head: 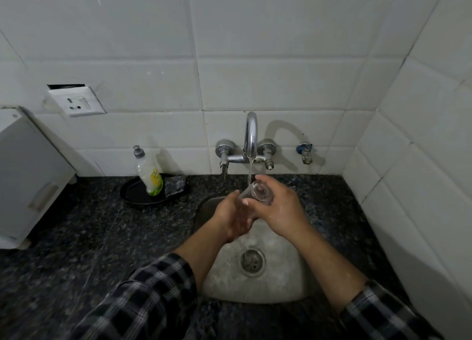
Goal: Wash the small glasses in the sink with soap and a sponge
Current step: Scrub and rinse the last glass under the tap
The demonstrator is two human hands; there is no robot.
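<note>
Both my hands hold a small clear glass [259, 192] over the steel sink [275, 283], under the water running from the chrome tap [250, 135]. My right hand [279, 209] grips the glass from the right, fingers curled round it and the thumb across its front. My left hand [233, 215] cups its lower end from the left. The glass is tilted with its mouth towards the stream. A soap bottle [149, 173] and a dark sponge [175, 185] sit on a black tray [135, 196] left of the tap.
The dark granite counter [76, 237] surrounds the sink. A white appliance [25, 176] stands at the far left, with a wall socket [76, 102] above it. White tiled walls close off the back and right. The drain [252, 260] lies in the sink's middle.
</note>
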